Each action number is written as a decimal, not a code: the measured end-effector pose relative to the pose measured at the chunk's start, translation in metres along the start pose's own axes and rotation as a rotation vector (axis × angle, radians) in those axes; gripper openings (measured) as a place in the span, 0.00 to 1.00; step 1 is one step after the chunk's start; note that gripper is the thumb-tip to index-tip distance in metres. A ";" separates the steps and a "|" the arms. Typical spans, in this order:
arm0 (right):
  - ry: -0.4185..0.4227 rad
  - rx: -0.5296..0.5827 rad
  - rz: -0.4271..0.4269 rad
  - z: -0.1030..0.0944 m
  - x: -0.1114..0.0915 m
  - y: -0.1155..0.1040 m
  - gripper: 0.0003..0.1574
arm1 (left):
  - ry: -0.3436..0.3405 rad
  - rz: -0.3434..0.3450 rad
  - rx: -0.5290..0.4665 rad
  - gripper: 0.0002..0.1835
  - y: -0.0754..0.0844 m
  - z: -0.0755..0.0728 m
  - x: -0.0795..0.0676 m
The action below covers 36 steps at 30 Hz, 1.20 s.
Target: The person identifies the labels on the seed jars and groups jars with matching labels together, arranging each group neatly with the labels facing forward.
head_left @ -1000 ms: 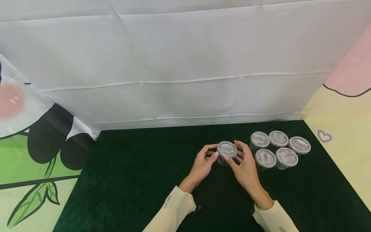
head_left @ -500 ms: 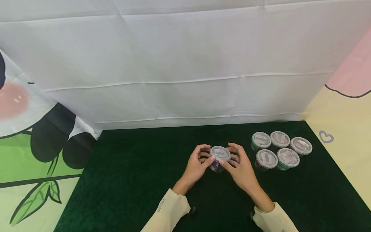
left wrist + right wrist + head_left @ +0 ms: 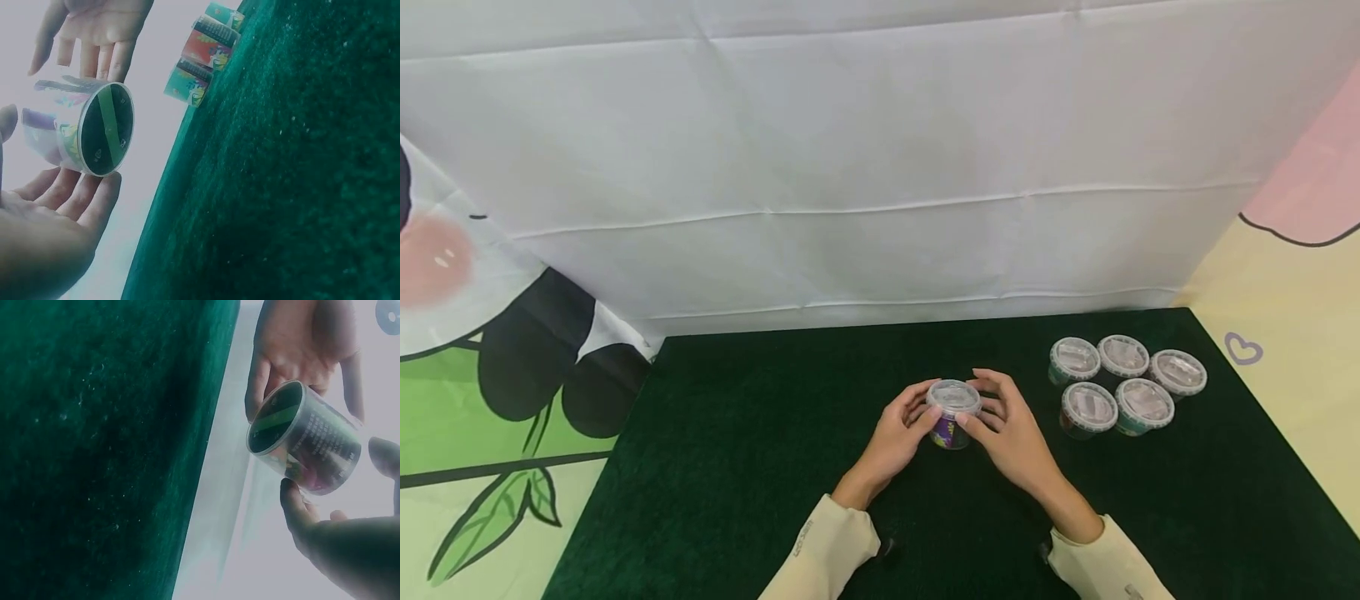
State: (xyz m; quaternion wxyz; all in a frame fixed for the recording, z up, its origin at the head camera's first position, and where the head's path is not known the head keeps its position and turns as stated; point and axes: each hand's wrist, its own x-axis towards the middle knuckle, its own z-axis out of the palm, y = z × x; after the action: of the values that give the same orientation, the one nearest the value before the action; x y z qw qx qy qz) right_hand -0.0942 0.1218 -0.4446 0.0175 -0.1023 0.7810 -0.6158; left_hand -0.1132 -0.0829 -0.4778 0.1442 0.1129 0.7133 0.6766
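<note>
A small clear plastic tub (image 3: 953, 417) with a transparent lid (image 3: 953, 396) and a purple printed label is held up between both hands, over the green cloth. My left hand (image 3: 889, 440) holds its left side, thumb at the front below the lid. On the other side my right hand (image 3: 1021, 442) holds it with thumb in front and fingers behind. From below, the left wrist view shows the tub's (image 3: 62, 131) round base, with a pale green strip across it. Printed text on the side of the tub (image 3: 328, 444) faces the right wrist camera.
Several similar lidded tubs (image 3: 1088, 407) stand close together in two rows on the right of the dark green tabletop (image 3: 760, 467). A white cloth (image 3: 850, 167) hangs behind the table; cartoon-printed cloths (image 3: 1292, 333) flank it.
Both hands have carried the tub to the left and a little closer to the person, so more of its purple label shows. The other tubs stay in place.
</note>
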 end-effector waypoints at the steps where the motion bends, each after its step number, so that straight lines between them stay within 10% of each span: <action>1: -0.003 0.004 -0.002 0.001 0.000 0.000 0.40 | 0.009 -0.002 -0.009 0.29 0.000 0.000 -0.001; 11: -0.028 0.000 0.049 0.009 -0.005 -0.003 0.40 | 0.085 -0.061 -0.149 0.28 -0.003 0.000 -0.006; 36: -0.024 -0.066 0.189 0.023 0.003 0.001 0.33 | 0.236 -0.102 0.014 0.28 0.004 0.011 -0.012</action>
State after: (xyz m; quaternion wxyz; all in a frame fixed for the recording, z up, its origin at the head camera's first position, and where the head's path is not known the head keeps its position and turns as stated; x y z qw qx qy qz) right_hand -0.0933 0.0994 -0.4508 0.0815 -0.0360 0.8067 -0.5842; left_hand -0.0987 -0.0769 -0.4735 0.0928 -0.0032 0.7347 0.6720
